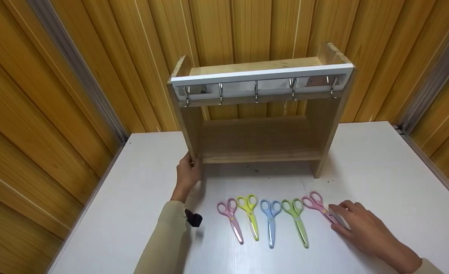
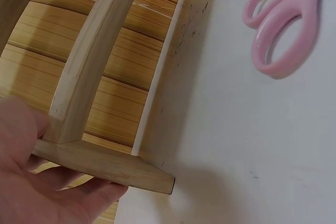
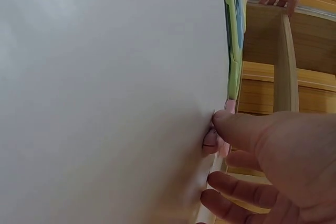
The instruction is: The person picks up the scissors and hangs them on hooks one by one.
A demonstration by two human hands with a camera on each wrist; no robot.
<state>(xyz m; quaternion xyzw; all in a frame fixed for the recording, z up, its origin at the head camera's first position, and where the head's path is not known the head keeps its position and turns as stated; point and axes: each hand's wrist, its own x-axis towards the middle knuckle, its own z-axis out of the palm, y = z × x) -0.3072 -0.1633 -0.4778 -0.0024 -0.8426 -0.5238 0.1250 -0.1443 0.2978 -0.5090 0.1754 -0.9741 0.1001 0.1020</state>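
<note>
A wooden rack (image 1: 260, 156) with a row of metal hooks (image 1: 256, 91) along its front stands on the white table. My left hand (image 1: 188, 175) grips the lower part of its left side panel (image 2: 105, 163), thumb on one face and fingers on the other. At the right end of a row of scissors, my right hand (image 1: 365, 228) pinches the blade end of a pink pair of scissors (image 1: 317, 205), which lies slanted. To its left lie green scissors (image 1: 297, 222), blue scissors (image 1: 271, 220), yellow scissors (image 1: 251, 217) and another pink pair (image 1: 232, 219), handles toward the rack.
The white table (image 1: 106, 224) reaches to a wood-panelled wall (image 1: 247, 30) behind the rack. Similar panels stand at both sides. A white strip (image 1: 262, 74) carries the hooks, and nothing hangs on them. Below them runs a wooden shelf (image 1: 255, 137).
</note>
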